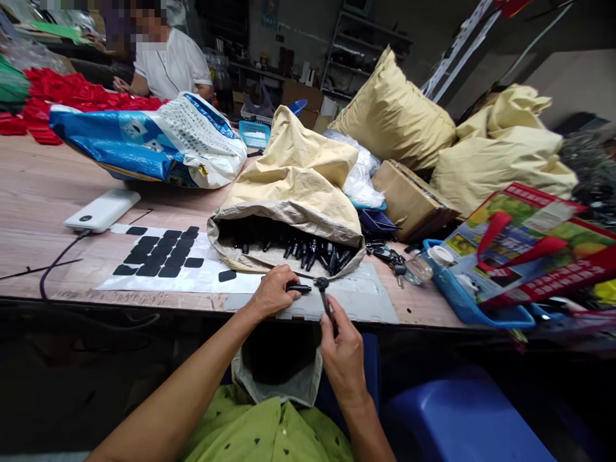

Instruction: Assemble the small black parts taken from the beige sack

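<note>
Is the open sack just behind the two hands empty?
No, the sack lies open and many small black parts show inside its mouth.

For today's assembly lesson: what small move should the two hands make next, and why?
Probably the left hand should nudge its short black piece into the round head of the black rod held by the right hand; their ends sit almost touching.

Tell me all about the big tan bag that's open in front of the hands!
The tan sack looks like crumpled paper, greyish at its rolled-back mouth. It lies slumped on the wooden table, mouth open toward the person, with many small black parts inside. Its lip rests on a white sheet, just beyond the left hand.
</note>
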